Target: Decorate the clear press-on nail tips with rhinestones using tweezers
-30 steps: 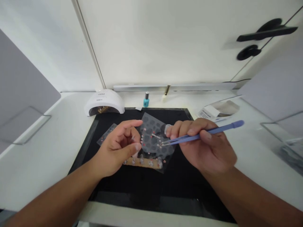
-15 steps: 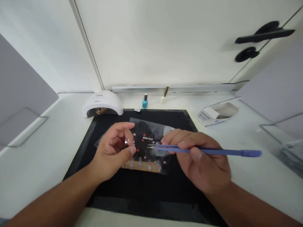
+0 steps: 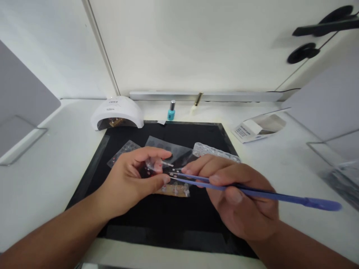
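Observation:
My left hand (image 3: 126, 183) is curled, its thumb and forefinger apart at the tips, around a clear sheet (image 3: 157, 166) with small red and white nail decorations. A tan strip (image 3: 175, 190) runs along the sheet's lower edge. Blue tweezers (image 3: 260, 193) rest between the thumb and fingers of my right hand (image 3: 238, 201). Their slim tips point left and stand slightly apart, close to my left thumb and over the small decorations. Whether the tips grip a piece is too small to tell. My left fingers hide part of the sheet.
A black mat (image 3: 168, 224) lies under my hands, with another clear sheet (image 3: 159, 142), a dotted sheet (image 3: 123, 151) and a clear compartment case (image 3: 215, 152). Behind stand a white nail lamp (image 3: 117, 110), a turquoise polish bottle (image 3: 171, 111) and a gold-capped bottle (image 3: 198, 100). An open box (image 3: 259, 129) is right.
The tweezer tips have moved left, closer to my left thumb. My left hand has shifted right over the decorated sheet. The clear case now shows beyond my right hand; the view has shifted slightly.

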A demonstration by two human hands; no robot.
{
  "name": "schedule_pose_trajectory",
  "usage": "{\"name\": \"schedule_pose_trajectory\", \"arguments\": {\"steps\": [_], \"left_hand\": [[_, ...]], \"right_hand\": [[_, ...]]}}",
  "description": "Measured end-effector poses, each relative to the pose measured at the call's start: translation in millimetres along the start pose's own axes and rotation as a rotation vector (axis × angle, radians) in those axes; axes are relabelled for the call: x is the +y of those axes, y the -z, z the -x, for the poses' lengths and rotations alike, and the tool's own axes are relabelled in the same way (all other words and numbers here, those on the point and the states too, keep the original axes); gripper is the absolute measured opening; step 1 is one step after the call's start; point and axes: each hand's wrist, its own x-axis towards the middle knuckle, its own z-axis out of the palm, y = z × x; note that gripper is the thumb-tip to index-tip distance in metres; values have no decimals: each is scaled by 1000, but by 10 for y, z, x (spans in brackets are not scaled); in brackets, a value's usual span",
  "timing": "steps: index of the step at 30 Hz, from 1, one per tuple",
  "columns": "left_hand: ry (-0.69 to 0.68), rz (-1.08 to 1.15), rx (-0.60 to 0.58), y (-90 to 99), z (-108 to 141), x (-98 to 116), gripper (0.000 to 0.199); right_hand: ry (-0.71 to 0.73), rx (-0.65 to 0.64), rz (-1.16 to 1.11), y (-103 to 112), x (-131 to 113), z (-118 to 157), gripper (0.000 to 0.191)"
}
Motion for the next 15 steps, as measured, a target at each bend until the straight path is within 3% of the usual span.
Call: {"name": "schedule_pose_trajectory", "arguments": {"steps": [15], "left_hand": [[98, -8, 9, 86, -76, 2, 28]], "right_hand": [[-110, 163, -124, 21, 10, -107, 16]]}}
